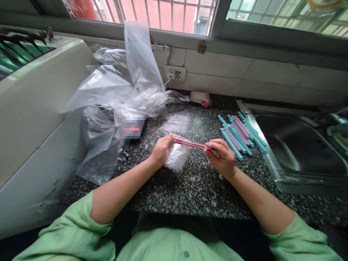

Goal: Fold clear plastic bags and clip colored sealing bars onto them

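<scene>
Pink clip (pixel 190 144) pinched at each end, left hand (pixel 161 150) and right hand (pixel 223 156) grasping it across small bag (pixel 177 156); best kept level, squeezed evenly along bag mouth

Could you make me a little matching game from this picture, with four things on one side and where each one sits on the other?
Things:
1. pink clip
2. pile of blue and pink clips
3. heap of clear plastic bags
4. steel sink

Places:
A. far right, set into the counter
B. left side of the counter, under the window
C. held between the left hand and the right hand, on a small clear bag
D. on the counter just left of the sink

Pairs: 1-C, 2-D, 3-B, 4-A
</scene>
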The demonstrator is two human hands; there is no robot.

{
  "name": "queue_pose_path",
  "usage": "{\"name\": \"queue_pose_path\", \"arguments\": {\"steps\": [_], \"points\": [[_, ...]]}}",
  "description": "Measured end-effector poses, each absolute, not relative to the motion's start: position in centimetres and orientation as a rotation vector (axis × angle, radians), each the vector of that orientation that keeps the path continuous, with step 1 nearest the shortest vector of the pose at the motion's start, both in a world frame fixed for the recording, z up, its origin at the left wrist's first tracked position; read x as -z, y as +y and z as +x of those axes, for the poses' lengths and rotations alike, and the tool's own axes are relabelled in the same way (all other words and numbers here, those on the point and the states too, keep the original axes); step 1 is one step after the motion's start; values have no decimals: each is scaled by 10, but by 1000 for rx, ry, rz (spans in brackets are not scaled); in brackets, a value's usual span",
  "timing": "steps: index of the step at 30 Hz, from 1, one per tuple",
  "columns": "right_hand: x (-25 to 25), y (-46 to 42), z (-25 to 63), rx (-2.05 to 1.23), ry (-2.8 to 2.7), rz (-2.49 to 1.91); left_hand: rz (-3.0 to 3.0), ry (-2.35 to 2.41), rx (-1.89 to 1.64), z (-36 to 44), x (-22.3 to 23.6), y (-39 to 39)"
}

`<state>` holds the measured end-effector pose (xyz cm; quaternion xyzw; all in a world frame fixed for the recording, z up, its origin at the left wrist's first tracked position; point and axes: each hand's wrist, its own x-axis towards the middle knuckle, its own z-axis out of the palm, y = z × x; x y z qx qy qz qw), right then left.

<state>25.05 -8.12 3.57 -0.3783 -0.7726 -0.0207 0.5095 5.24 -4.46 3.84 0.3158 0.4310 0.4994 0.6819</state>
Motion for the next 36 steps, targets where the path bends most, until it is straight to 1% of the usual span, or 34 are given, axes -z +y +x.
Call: {"name": "queue_pose_path", "arguments": {"steps": [17, 22, 30, 36], "points": [[-35, -81, 253, -6, -1791, -899, 668, 940, -1148, 49, -38, -42], [-36, -81, 254, -66, -1784, -840, 640, 931, -1157, 49, -39, -42], [-35, -82, 256, -157, -1728, -880, 623, 921, -1155, 49, -41, -42], [-37, -82, 254, -286, -1676, -851, 605, 901, -1155, 49, -40, -41]]}}
